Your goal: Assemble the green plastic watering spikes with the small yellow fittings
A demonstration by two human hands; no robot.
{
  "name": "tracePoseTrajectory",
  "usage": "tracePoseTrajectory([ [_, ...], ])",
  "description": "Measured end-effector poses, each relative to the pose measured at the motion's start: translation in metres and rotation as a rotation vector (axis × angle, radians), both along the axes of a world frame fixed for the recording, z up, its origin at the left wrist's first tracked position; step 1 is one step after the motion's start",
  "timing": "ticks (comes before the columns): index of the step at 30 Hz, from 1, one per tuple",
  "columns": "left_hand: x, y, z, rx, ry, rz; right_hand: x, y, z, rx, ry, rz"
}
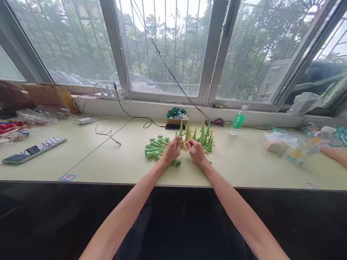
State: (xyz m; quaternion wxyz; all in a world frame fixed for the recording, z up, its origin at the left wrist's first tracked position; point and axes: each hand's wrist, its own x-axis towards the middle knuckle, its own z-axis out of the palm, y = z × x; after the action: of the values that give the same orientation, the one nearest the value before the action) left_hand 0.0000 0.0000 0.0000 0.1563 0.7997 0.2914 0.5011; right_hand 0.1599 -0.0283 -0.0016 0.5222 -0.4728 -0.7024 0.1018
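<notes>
My left hand (172,149) is closed, its fingertips pinched on a light-green plastic cone whose tip shows above them. My right hand (196,151) is closed just beside it, fingertips together near small yellow bits; what they grip is too small to make out. Right of and behind my hands stand several pointed green cones (209,139) with yellow pieces at their bases. Left of my left hand lies a cluster of green tube-like cones (153,148), with one round open end (177,163) below my left wrist.
Behind my hands are a black phone (175,127) and a small box (177,117) with green packets. A water bottle (238,122) stands to the right. At far right, another person's arm (336,155) is beside a blurred bottle (303,150). A cable (108,134) and patterned case (34,150) lie left.
</notes>
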Motion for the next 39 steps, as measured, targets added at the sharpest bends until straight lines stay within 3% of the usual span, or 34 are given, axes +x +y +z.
tracePoseTrajectory([
  [15, 0.0, -0.014, 0.011, 0.024, 0.071, 0.004, 0.002, 0.004, -0.003, -0.008, -0.067, -0.036],
  [39, 0.002, -0.011, 0.006, -0.018, 0.107, 0.017, 0.003, 0.004, -0.005, -0.031, -0.059, -0.044],
])
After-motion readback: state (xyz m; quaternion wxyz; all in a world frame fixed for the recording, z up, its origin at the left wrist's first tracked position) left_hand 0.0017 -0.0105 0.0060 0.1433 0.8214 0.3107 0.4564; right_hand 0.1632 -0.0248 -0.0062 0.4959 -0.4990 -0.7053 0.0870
